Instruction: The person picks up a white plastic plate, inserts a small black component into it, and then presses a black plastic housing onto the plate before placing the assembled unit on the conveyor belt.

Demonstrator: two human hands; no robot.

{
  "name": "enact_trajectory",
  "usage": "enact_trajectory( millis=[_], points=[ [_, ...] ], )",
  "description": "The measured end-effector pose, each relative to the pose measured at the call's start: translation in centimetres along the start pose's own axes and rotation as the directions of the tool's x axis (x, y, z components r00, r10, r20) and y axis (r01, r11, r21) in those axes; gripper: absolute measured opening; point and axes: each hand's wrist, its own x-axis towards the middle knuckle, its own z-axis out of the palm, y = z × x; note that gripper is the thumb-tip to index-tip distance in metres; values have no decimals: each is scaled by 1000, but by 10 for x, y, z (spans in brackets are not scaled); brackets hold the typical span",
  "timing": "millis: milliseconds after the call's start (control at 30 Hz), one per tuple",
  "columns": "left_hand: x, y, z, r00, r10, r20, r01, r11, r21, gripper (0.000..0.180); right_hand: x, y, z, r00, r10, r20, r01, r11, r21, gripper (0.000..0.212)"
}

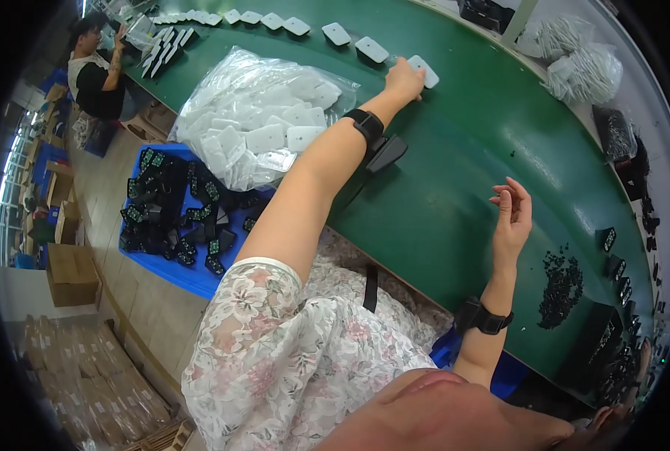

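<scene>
My left hand reaches out to the far side of the green table, its fingers closed on the edge of a white plastic cover. That cover has rounded corners and lies at the near end of a curved row of similar covers. My right hand hovers above the table farther right, fingers loosely bent and apart, with nothing visible in it. Left of my left forearm, a clear plastic bag is full of loose white covers. A black device is strapped to each wrist.
A blue bin of black parts with green circuit boards stands beside the table. Small black pieces lie heaped at the right, near black housings. Clear bags rest along the far edge. Another person sits at the far left.
</scene>
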Motion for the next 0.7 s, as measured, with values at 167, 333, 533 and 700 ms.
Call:
enact_trajectory(
  millis=[167, 333, 533, 700],
  points=[
    [31, -16, -10, 994, -109, 2, 108, 989, 103, 41, -2, -6, 0, 1000, 2, 24, -1, 999, -49, 24],
    [59, -39, 30, 982, -50, -182, 116, 920, 374, 55, -7, -2, -7, 999, -33, 17, 34, 993, -113, 22],
    [39, -25, 5, 979, -77, -191, 147, 910, 387, 54, -3, -1, -3, 995, -87, 41, 93, 982, -165, 22],
    [15, -20, -14, 978, 14, -206, 69, 918, 390, 61, -2, -7, 1, 994, -104, 41, 110, 971, -214, 19]
  ],
)
